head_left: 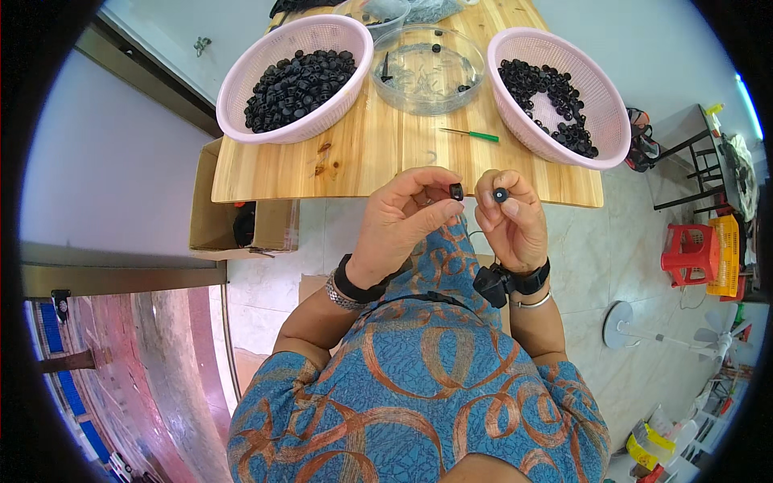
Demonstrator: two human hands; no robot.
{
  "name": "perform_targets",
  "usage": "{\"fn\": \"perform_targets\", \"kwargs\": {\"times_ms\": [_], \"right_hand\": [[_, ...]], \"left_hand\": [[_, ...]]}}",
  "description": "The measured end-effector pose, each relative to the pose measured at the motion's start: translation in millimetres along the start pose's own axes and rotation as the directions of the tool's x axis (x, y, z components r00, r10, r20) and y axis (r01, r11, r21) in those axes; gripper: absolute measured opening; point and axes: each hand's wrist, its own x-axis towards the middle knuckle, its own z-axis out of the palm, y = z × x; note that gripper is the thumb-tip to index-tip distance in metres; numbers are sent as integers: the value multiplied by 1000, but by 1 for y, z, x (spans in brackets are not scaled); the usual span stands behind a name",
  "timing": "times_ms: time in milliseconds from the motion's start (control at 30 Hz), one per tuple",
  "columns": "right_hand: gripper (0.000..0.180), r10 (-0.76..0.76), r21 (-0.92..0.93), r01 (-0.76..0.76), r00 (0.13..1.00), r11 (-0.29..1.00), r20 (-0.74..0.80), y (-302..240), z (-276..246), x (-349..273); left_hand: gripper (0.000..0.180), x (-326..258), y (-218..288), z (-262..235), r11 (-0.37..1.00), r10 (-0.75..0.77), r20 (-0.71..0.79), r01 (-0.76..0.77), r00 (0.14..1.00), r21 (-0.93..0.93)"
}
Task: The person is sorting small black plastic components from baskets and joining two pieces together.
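My left hand [407, 216] pinches a small black part [456, 191] between thumb and fingers, just in front of the wooden table's [354, 165] near edge. A few centimetres to its right, my right hand [509, 221] holds a small round black cap [501, 194] at its fingertips. The two parts are close but apart. Both wrists wear black bands.
On the table stand a pink basket [241, 76] full of black caps at left, a clear round dish [475, 60] in the middle, and a pink basket [612, 121] of small black rings at right. A green-handled tool [473, 134] lies between them. A cardboard box [211, 225] sits under the table's left.
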Motion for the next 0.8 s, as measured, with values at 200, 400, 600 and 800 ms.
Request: {"fn": "perform_targets", "kwargs": {"times_ms": [200, 400, 600, 800], "right_hand": [[17, 5, 55, -6, 1000, 998, 25, -1, 4, 2], [14, -16, -57, 18, 999, 998, 34, -3, 7, 3], [23, -370, -894, 284, 917, 345, 149, -7, 28, 1], [25, -371, -946, 309, 894, 98, 253, -12, 50, 5]], "left_hand": [[27, 0, 0, 0, 998, -14, -10, 14, 1000, -64], [27, 1, 2, -1, 988, -102, -10, 100, 995, -121], [30, 1, 0, -6, 961, -132, 2, 128, 991, -247], [31, 1, 0, -6, 963, -112, 12, 111, 994, -247]]}}
